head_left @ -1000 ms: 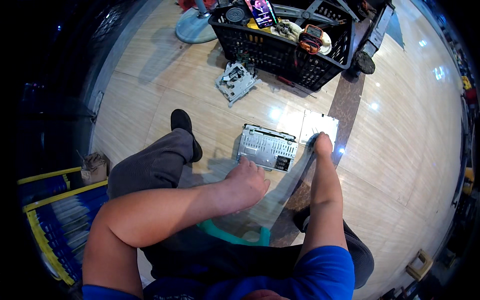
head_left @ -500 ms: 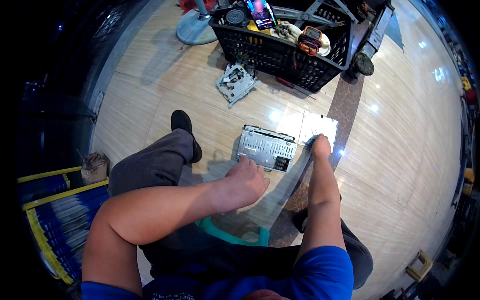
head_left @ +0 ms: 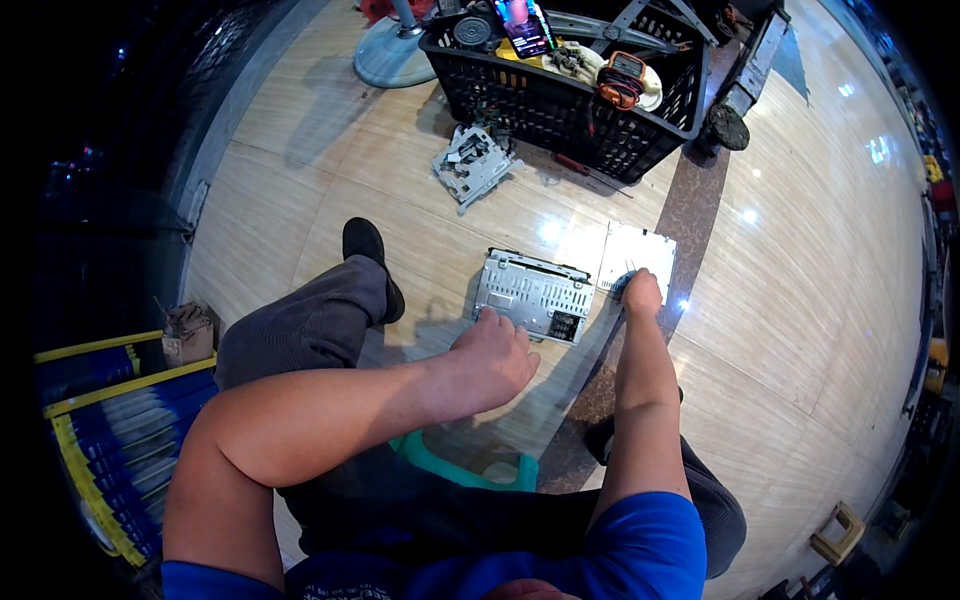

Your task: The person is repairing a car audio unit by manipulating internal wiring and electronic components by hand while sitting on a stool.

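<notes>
A silver metal-cased unit (head_left: 535, 296), slotted and looking like a car stereo chassis, lies flat on the floor before me. At its near left edge is my left hand (head_left: 495, 360), fingers curled together with the tips against the casing; the palm side is hidden. To the unit's right lies a flat silver-white metal cover (head_left: 640, 252). My right hand (head_left: 643, 293) is over that cover's near part, its fingers pinched downward. Thin prongs show just past the fingertips, too small to name.
Beyond, a black plastic crate (head_left: 560, 115) holds a phone (head_left: 525, 30), an orange multimeter (head_left: 622, 80) and metal parts. A stripped metal mechanism (head_left: 475, 168) and a red-handled screwdriver (head_left: 572, 164) lie before it. Yellow-framed shelving (head_left: 130, 385) stands left; a small stool (head_left: 838, 532) is at lower right.
</notes>
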Demonstrator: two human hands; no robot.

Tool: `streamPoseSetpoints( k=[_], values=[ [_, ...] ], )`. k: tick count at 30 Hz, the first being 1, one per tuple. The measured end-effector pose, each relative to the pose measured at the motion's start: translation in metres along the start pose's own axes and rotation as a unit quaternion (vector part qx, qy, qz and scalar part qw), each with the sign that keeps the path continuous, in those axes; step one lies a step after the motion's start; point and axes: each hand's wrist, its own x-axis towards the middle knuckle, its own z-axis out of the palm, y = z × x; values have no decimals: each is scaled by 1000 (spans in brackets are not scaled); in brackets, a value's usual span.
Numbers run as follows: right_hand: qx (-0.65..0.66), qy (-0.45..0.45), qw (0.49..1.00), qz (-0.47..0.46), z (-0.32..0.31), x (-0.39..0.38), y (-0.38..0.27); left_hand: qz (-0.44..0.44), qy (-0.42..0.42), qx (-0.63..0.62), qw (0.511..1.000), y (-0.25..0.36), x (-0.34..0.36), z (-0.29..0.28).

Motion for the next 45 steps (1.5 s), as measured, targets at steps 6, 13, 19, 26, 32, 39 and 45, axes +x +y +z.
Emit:
streamPoseSetpoints(
  k=[6, 13, 19, 26, 32, 39, 45],
  values=[
    [8, -14, 1000, 13, -1, -3, -1, 6, -2, 1, 1000, -1, -1, -4],
    [90, 77, 993, 4, -23, -11, -3, -17, 8, -2, 1000, -10, 1, -13],
    [340, 220, 904, -137, -100, -33, -72, -94, 149, -162, 971, -32, 9, -42],
    [523, 150, 764, -347, -227, -189, -167, -203, 360, -566, 713, -55, 0, -65],
    [447, 222, 774, -391, -254, -221, -170, -105, 320, -742, 580, -49, -26, -94],
    [420, 218, 787, -396, -298, -254, -163, 26, 276, -823, 495, -45, -30, -110],
    [502, 151, 747, -409, -309, -280, -153, 84, 206, -824, 521, -41, -45, -115]
  ],
)
